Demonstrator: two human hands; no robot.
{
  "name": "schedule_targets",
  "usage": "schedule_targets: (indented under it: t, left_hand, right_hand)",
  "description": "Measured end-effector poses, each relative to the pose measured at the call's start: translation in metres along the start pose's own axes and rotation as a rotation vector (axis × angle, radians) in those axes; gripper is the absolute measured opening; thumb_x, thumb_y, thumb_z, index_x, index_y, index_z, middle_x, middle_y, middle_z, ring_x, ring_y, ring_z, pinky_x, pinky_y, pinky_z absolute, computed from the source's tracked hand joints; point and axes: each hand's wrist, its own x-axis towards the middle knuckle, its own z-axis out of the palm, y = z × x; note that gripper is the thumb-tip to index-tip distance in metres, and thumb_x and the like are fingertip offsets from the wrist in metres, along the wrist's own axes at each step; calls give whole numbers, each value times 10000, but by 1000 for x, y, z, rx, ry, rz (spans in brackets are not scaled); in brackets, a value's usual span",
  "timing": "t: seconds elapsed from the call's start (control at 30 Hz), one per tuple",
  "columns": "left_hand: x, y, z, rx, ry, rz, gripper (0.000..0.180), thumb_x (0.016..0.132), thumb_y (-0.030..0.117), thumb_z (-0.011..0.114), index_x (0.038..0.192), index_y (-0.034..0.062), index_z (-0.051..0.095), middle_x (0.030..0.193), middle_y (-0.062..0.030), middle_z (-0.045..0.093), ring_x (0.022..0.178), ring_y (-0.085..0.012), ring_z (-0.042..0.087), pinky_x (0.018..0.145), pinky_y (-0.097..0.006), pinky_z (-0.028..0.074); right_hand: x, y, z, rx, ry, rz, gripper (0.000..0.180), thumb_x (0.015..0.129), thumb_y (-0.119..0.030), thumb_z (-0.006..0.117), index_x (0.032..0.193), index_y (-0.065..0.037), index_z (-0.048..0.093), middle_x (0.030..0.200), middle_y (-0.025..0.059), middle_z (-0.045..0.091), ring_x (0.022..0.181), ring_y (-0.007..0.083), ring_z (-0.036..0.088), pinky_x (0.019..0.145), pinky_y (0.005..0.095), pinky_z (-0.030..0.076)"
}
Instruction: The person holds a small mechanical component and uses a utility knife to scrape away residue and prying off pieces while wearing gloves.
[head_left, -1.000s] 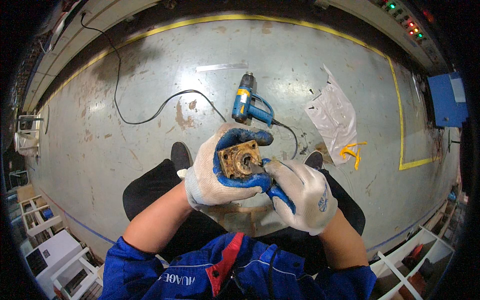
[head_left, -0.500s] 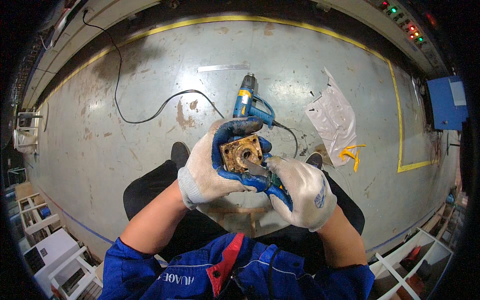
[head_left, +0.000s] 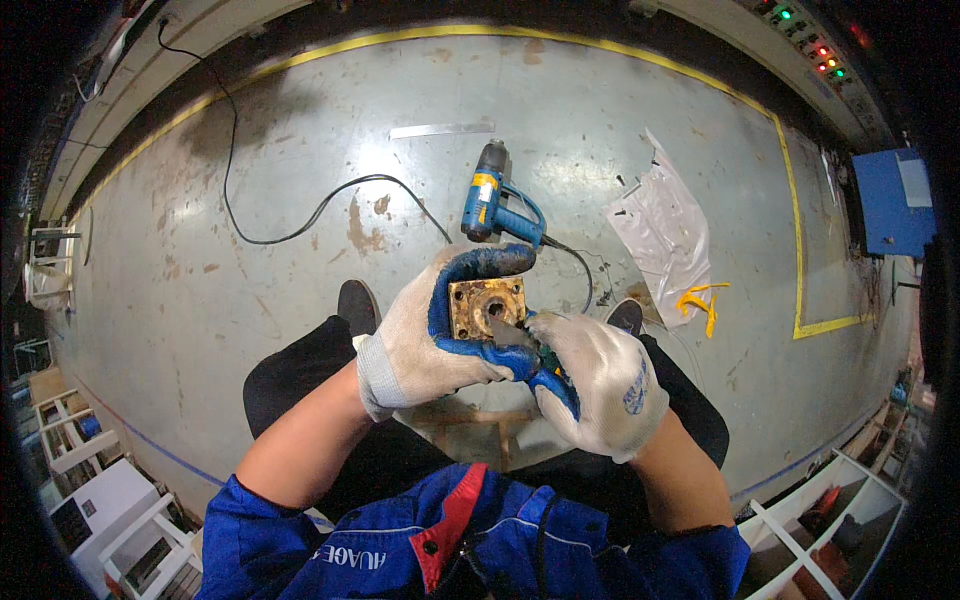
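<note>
My left hand [head_left: 420, 335], in a white knitted glove with blue coated fingers, is wrapped round a square metal flange [head_left: 468, 302]. The flange is brownish yellow and stained, with a round raised centre, a bore and small holes at the corners. In a similar glove, my right hand [head_left: 605, 385] is closed on a scraper [head_left: 512, 336]. Its flat grey blade lies against the lower right of the flange's centre. Most of the handle is hidden in my fingers; a bit of green and yellow shows. Both hands meet above my lap.
A blue heat gun [head_left: 485, 195] lies on the grey floor beyond my hands, its black cord [head_left: 320, 205] curving left. Farther off is a metal strip [head_left: 442, 131]. At right lie a white plastic sheet [head_left: 660, 235] and a yellow strap [head_left: 706, 302]. A blue box [head_left: 890, 205] stands far right.
The flange sits a little more level in my left hand, and its face is turned slightly. The scraper stays against its lower right. The whole view has shifted slightly.
</note>
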Motion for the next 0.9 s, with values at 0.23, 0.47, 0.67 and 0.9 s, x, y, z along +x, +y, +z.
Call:
schedule_targets:
  t: [0.23,0.47,0.67,0.9]
  left_hand:
    - [3,11,-1,144,-3,23,1022,639,284,1008,1437,-3,436,1322,-121,589,1191,-189,599,1039,-357,513]
    - [3,14,1,194,-72,71,963,664,272,996,1411,-5,456,1308,-121,601,1172,-178,606,1033,-353,515]
    - [1,6,7,173,-60,120,887,698,239,973,1387,-11,473,1301,-133,607,1151,-175,619,1023,-342,515]
    - [0,4,4,249,-100,215,816,704,221,968,1344,-15,519,1295,-141,625,1156,-183,633,1011,-350,524]
  right_hand:
    - [4,-3,-6,6,16,14,512,787,-180,772,1218,35,601,958,221,674,841,384,700,745,444,580]
    - [0,-3,-11,45,-33,32,484,788,-177,771,1193,36,614,931,213,671,819,377,701,731,449,582]
    - [-3,-5,-12,11,-55,23,496,789,-191,770,1209,26,621,970,217,670,822,371,703,732,447,585]
    - [-5,-3,-14,80,-66,2,498,783,-196,771,1208,19,625,1036,227,677,864,385,707,759,448,589]
